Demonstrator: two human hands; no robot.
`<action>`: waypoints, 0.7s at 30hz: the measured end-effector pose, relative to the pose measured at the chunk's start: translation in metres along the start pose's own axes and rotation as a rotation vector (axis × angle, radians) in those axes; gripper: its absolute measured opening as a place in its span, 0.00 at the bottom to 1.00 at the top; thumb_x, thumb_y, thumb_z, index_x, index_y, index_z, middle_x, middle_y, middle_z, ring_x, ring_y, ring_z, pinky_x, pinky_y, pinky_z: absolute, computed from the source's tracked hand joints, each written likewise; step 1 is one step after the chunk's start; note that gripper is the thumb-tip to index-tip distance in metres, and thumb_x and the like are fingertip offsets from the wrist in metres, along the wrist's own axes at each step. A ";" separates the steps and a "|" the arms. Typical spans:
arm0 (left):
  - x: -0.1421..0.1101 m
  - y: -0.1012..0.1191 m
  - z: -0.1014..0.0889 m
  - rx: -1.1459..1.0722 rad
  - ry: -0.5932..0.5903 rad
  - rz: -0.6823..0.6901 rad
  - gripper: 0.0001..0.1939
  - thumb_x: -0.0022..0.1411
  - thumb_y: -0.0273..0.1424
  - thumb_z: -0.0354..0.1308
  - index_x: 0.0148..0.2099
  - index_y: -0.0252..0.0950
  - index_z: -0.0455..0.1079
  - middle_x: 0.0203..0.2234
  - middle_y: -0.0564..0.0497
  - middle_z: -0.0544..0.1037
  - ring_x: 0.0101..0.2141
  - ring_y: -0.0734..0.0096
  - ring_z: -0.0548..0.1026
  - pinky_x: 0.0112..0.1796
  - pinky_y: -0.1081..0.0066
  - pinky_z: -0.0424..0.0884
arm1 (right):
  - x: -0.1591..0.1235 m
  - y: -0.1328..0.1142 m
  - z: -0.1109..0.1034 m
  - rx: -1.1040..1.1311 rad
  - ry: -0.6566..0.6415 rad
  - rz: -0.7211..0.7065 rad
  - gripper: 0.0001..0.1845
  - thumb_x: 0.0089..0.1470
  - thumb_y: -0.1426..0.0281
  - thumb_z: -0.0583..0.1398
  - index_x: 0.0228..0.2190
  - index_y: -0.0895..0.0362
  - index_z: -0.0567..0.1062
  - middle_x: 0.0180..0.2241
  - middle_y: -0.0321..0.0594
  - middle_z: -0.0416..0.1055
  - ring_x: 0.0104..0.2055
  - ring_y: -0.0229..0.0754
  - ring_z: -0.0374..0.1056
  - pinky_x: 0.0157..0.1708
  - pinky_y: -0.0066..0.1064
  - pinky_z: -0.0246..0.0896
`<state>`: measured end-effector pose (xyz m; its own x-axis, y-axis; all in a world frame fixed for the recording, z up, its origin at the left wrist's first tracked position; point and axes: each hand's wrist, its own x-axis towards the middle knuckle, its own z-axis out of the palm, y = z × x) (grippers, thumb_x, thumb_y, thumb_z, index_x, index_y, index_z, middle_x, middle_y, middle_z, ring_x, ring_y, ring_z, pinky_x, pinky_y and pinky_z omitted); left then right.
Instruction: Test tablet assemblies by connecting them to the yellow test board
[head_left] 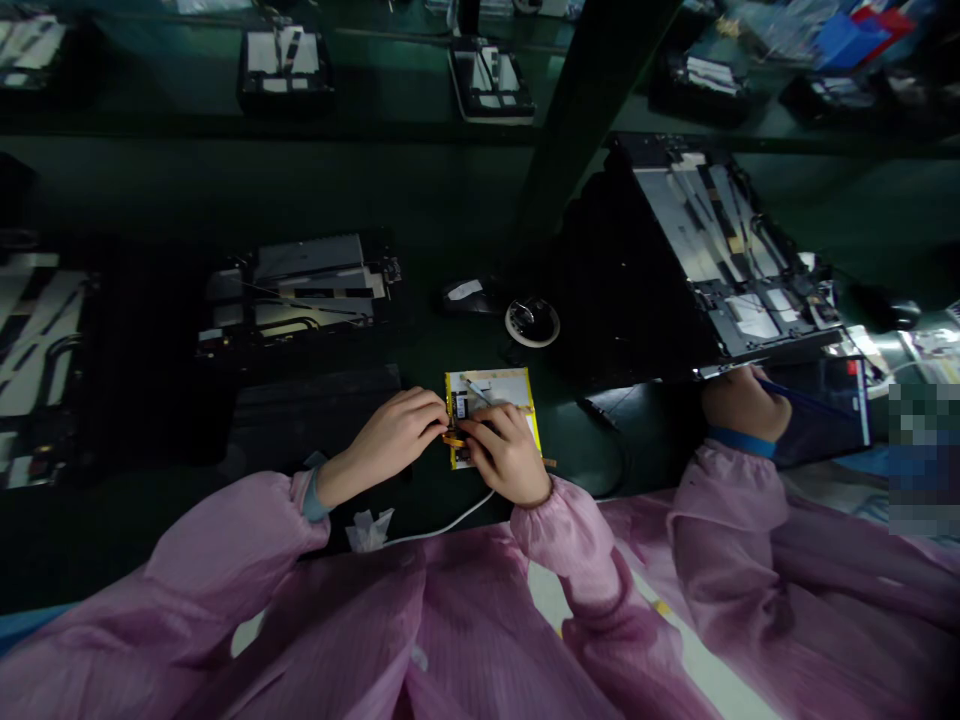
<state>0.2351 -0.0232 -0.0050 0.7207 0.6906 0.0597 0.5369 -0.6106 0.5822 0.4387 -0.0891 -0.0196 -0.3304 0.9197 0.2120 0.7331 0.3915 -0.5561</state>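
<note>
- Nearest me: my pink smock (420,620), sleeves gathered at both wrists; a blue-grey cuff (313,495) shows at the left one.
- White cable (461,515) curves across the dark tabletop (420,500) toward the small panel; crumpled translucent wrap (369,530) at its left end.
- My left hand (401,435) comes in from the side, fingers bent and narrow, tips at the panel's left edge, by the orange strip (453,440). Cannot tell if they grip it.
- My right hand (514,455) lies over the panel, fingers curled, tips near the same strip. Cannot tell whether they pinch anything.
- Yellow-edged panel (502,385) sits flat between my hands, pale face up, partly covered by the right one. Slim light tool (475,388) lies slantwise over it; its lower end meets my right fingers, hold unclear.
- Dark flat slab (315,405) beyond my left forearm.
- To the right, a co-worker's hand (746,405) with blue cuff, just below a tall stack of opened black units (727,250).
- Past the panel: pale-rimmed round item (532,322), beside a black object with a white label (465,291).
- Opened device (307,285) farther left.
- Farthest: shelf (390,85) bearing more opened units; blue bin (847,40) upper right.
</note>
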 end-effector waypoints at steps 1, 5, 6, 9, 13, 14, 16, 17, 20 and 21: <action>0.000 0.000 0.000 0.010 -0.002 -0.003 0.05 0.65 0.27 0.53 0.36 0.36 0.69 0.35 0.50 0.74 0.38 0.67 0.71 0.43 0.63 0.69 | 0.000 0.000 0.000 0.001 0.002 -0.001 0.14 0.60 0.71 0.55 0.46 0.55 0.75 0.41 0.45 0.70 0.45 0.48 0.61 0.43 0.41 0.60; 0.001 0.001 -0.001 0.026 -0.009 -0.005 0.05 0.65 0.26 0.53 0.36 0.35 0.69 0.35 0.49 0.74 0.38 0.67 0.71 0.43 0.63 0.69 | -0.001 0.001 0.000 0.004 -0.003 0.003 0.14 0.60 0.71 0.55 0.46 0.54 0.75 0.41 0.45 0.70 0.45 0.47 0.61 0.44 0.41 0.61; 0.001 0.002 -0.001 0.022 -0.005 -0.007 0.05 0.65 0.26 0.52 0.36 0.35 0.69 0.35 0.49 0.74 0.37 0.67 0.71 0.43 0.63 0.69 | -0.001 0.001 0.000 0.004 -0.006 0.004 0.15 0.60 0.71 0.55 0.47 0.54 0.75 0.41 0.45 0.70 0.45 0.47 0.61 0.44 0.41 0.61; 0.001 0.003 -0.003 0.009 0.003 -0.005 0.06 0.65 0.26 0.52 0.36 0.35 0.69 0.35 0.49 0.75 0.37 0.67 0.71 0.43 0.63 0.70 | 0.000 0.000 0.000 0.009 -0.010 0.007 0.15 0.60 0.71 0.55 0.47 0.54 0.75 0.41 0.45 0.70 0.45 0.47 0.61 0.43 0.41 0.61; 0.001 0.002 -0.003 -0.009 0.004 -0.009 0.05 0.65 0.25 0.53 0.35 0.35 0.69 0.35 0.49 0.75 0.38 0.67 0.71 0.44 0.62 0.69 | 0.000 0.000 -0.001 0.015 -0.008 0.011 0.14 0.61 0.71 0.54 0.46 0.55 0.75 0.41 0.45 0.70 0.45 0.48 0.60 0.43 0.42 0.61; 0.001 0.002 -0.003 -0.014 0.002 -0.015 0.05 0.65 0.25 0.53 0.35 0.35 0.69 0.35 0.49 0.75 0.38 0.67 0.71 0.44 0.62 0.69 | 0.000 0.000 -0.001 0.016 -0.008 0.011 0.14 0.61 0.71 0.54 0.46 0.55 0.75 0.41 0.45 0.70 0.45 0.48 0.60 0.44 0.42 0.61; 0.001 0.002 -0.002 -0.021 -0.001 -0.023 0.06 0.64 0.25 0.53 0.35 0.35 0.69 0.35 0.49 0.75 0.38 0.67 0.71 0.44 0.63 0.69 | 0.000 0.000 -0.001 0.017 -0.009 0.010 0.14 0.60 0.71 0.55 0.46 0.55 0.75 0.41 0.45 0.70 0.45 0.48 0.61 0.44 0.41 0.61; 0.001 0.002 -0.002 -0.022 0.000 -0.025 0.06 0.64 0.25 0.53 0.35 0.35 0.69 0.35 0.49 0.75 0.38 0.67 0.71 0.44 0.63 0.69 | 0.000 0.000 -0.001 0.016 -0.008 0.010 0.14 0.60 0.71 0.55 0.46 0.54 0.75 0.41 0.45 0.70 0.45 0.48 0.61 0.43 0.41 0.61; 0.002 0.002 -0.002 -0.014 0.008 -0.021 0.06 0.64 0.26 0.53 0.34 0.35 0.70 0.34 0.49 0.75 0.37 0.67 0.71 0.44 0.63 0.70 | 0.000 0.000 -0.001 0.012 -0.005 0.015 0.14 0.60 0.71 0.55 0.46 0.54 0.76 0.41 0.45 0.70 0.45 0.48 0.61 0.43 0.41 0.60; 0.002 0.003 -0.002 -0.010 0.008 -0.018 0.07 0.64 0.26 0.53 0.34 0.35 0.70 0.34 0.49 0.75 0.37 0.67 0.72 0.44 0.63 0.70 | 0.000 -0.001 -0.001 0.011 -0.005 0.015 0.14 0.60 0.71 0.55 0.46 0.54 0.76 0.41 0.45 0.70 0.45 0.48 0.61 0.43 0.41 0.61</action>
<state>0.2372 -0.0225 -0.0015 0.7071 0.7049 0.0555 0.5455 -0.5938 0.5915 0.4387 -0.0891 -0.0187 -0.3226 0.9253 0.1993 0.7314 0.3774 -0.5680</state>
